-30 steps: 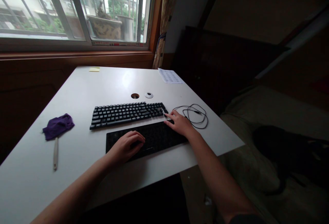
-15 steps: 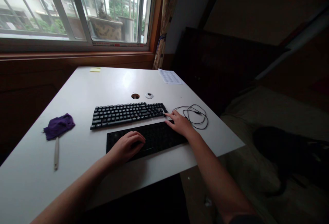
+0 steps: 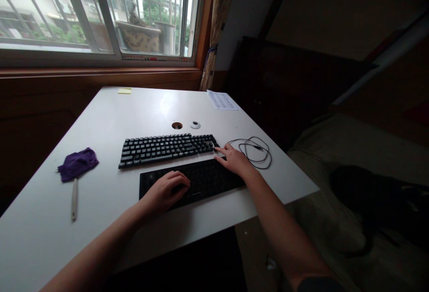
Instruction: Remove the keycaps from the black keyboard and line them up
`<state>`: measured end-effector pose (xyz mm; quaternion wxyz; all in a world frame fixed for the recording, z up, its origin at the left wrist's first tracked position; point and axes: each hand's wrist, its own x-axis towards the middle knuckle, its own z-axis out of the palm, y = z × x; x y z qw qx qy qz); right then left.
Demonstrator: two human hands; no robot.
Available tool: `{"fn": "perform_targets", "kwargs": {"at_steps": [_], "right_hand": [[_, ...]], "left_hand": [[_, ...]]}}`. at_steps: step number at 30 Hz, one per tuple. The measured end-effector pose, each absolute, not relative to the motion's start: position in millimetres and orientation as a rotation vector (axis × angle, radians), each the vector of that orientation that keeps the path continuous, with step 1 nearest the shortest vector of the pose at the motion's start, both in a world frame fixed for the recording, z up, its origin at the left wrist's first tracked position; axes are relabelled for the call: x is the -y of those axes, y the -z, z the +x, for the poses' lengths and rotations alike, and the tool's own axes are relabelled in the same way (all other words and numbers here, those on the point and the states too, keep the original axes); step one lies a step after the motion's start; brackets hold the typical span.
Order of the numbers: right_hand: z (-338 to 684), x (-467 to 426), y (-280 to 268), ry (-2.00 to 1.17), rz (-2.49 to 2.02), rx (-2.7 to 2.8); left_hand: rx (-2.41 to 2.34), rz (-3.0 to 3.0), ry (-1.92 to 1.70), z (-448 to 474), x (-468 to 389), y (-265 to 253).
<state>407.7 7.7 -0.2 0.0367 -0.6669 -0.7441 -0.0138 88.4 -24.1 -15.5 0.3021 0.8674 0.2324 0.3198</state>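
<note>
Rows of black keys with pale markings [image 3: 161, 150] lie in a keyboard layout, with white gaps near their right end. Closer to me is a flat black keyboard base [image 3: 201, 178], its surface too dark to make out. My left hand [image 3: 170, 187] rests over the base's left half, fingers curled together and thumb drawn in; anything between them is hidden. My right hand [image 3: 233, 159] reaches across the base's right end. Its index finger stretches to a small dark key at the right end of the rows, the thumb a little apart from it.
A coiled black cable [image 3: 256, 151] lies right of my right hand. At left is a purple cloth [image 3: 78, 164] over a pale handle [image 3: 74, 200]. Beyond the keys are a round desk hole [image 3: 177, 126], a white ring cap [image 3: 195, 125], a printed sheet [image 3: 223, 100] and yellow notes [image 3: 124, 91].
</note>
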Motion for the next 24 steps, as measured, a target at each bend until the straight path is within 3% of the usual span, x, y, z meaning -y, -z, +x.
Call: {"fn": "perform_targets", "kwargs": {"at_steps": [24], "right_hand": [[406.6,-9.6,0.5,0.058,-2.020,2.273]], "left_hand": [[-0.607,2.313,-0.862,89.1,24.2,14.0]]}}
